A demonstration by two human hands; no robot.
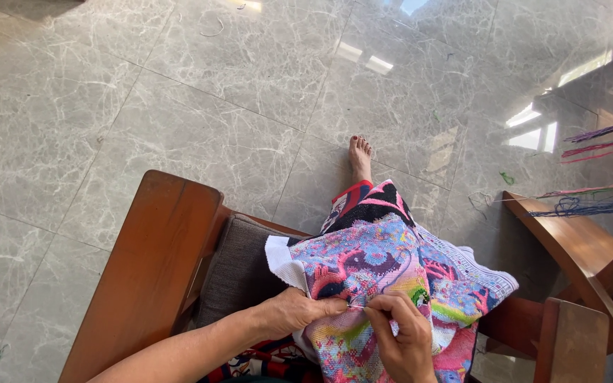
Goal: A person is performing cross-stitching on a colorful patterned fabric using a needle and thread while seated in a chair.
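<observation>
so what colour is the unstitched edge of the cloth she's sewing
White, on the embroidery cloth beside the left hand; seen best in the head view.

1. My arms are bare, no sleeves, no watch or bracelets on my left hand (294,310) or right hand (404,333).
2. Barefoot, toenails on my foot (360,157) painted dark red.
3. Wearing a black, pink and red patterned garment (367,198).

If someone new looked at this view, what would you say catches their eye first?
Most striking is the multicoloured embroidered cloth spread over the person's lap at lower centre, where the left hand and right hand meet, pinching at its surface. To the left stands the chair's broad wooden armrest, and beyond the cloth a bare foot rests on the glossy grey marble floor. Coloured threads hang at the right edge.
</observation>
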